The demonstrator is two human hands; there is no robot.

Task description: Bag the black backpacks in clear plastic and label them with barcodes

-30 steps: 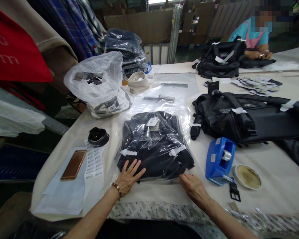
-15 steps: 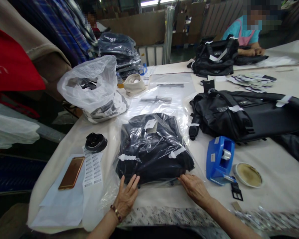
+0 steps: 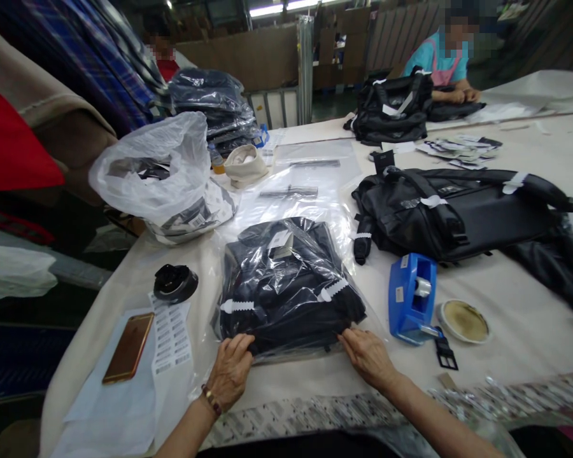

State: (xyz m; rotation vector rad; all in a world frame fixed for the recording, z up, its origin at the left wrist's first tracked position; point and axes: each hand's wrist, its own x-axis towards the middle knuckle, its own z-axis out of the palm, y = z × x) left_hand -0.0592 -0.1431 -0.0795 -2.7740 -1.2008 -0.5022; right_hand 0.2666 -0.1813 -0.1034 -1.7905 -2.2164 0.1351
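A folded black bag sealed inside a clear plastic bag (image 3: 286, 286) lies in front of me on the beige table (image 3: 506, 318). My left hand (image 3: 229, 372) rests at its near left corner, fingers curled onto the plastic edge. My right hand (image 3: 370, 356) lies at the near right corner, fingers pressed together on the plastic. Both hands touch the open end of the plastic bag.
A blue tape dispenser (image 3: 410, 299) and a round dish (image 3: 463, 321) stand right of the bag. A gold phone (image 3: 128, 346) on barcode label sheets (image 3: 169, 334) lies left. Black bags (image 3: 458, 210) sit behind; a white plastic sack (image 3: 157, 175) at left. A person (image 3: 442, 60) works far off.
My left hand slid back off the top of the bagged item to its near edge and its fingers curled. The right hand stayed at the near right corner. The camera shifted slightly.
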